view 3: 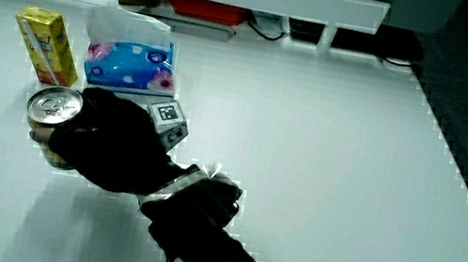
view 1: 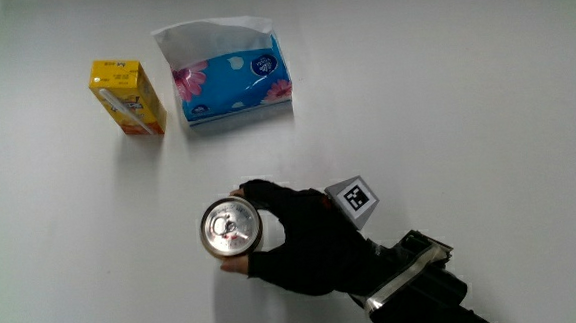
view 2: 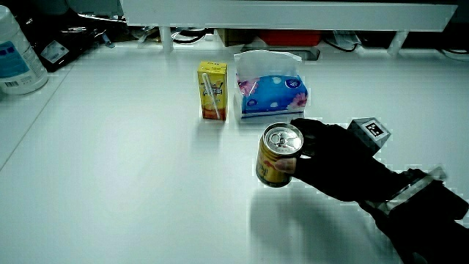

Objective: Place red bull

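Gloved fingers of the hand (view 1: 308,245) are wrapped around a can (view 1: 231,229), which stands upright with its silver top facing up. Both side views show the can's yellow wall (view 2: 275,167) with the hand (view 3: 111,153) pressed against it. I cannot tell if the can touches the table (view 1: 464,91) or is slightly above it. The can is nearer to the person than the yellow juice box (view 1: 128,96) and the blue tissue pack (view 1: 231,80), and well apart from both.

Bright even light, soft shadows
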Tool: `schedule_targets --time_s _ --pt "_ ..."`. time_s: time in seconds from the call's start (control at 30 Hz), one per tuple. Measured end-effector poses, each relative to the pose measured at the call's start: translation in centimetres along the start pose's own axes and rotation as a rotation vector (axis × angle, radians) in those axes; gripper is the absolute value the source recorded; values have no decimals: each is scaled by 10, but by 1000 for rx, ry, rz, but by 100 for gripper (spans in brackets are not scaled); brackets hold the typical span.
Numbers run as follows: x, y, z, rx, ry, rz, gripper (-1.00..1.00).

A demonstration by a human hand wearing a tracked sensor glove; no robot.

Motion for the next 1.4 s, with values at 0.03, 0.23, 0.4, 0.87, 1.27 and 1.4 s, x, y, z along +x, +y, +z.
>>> schedule_targets --time_s 0.03,0.23,0.4,0.87,1.27,1.4 --pt "4 0 -3 -17 5 5 0" --pt "24 -1 -19 -89 -5 -44 0" --pt "38 -1 -27 -140 24 -69 0" --pt "59 -6 -32 -171 107 -116 0" --pt "62 -8 -34 -171 114 -130 -45" --pt "63 -7 -33 -196 132 -132 -65"
